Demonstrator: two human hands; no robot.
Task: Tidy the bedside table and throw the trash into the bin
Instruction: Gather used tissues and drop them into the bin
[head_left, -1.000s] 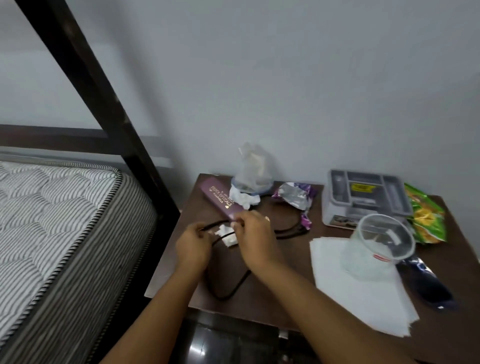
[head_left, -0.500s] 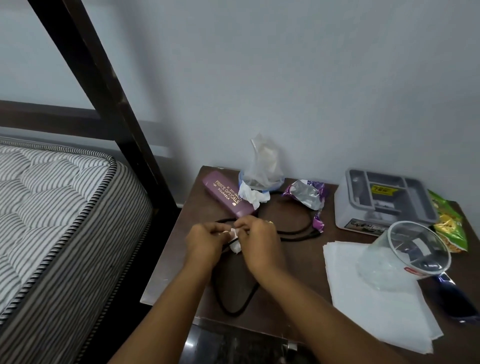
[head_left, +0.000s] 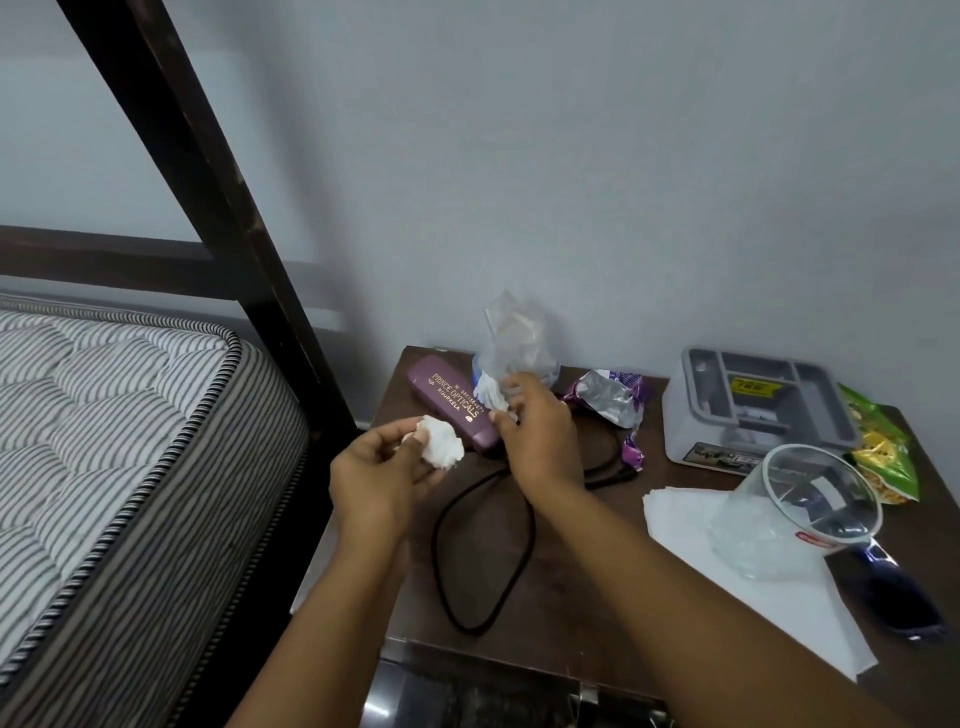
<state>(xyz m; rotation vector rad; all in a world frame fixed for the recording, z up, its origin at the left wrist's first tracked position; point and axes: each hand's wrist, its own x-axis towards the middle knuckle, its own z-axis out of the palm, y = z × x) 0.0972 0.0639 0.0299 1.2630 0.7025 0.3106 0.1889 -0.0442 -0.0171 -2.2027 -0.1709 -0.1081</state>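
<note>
A person stands over a dark wooden bedside counter beside a striped mattress. A second ago both hands were pressed together low over the counter, working at a small white scrap lying against a black cable. Now they have parted and lifted. The left hand has risen clear of the counter, its grip pinched around a crumpled white tissue held between thumb and fingertips. The right hand has moved toward the back of the counter, its grip closing on a second white tissue wad that sits by a crumpled clear plastic bag, just beside a purple glasses case; whether that wad is fully gripped yet cannot be told.

So the first piece of trash is off the counter and in hand, and a second is apparently being gathered. No bin is in view.

Still on the counter: the looped cable, a torn purple and silver wrapper, a grey organiser tray, a green snack packet, a stack of white paper with a clear glass jug lying on it, and dark sunglasses at the right edge.
</note>
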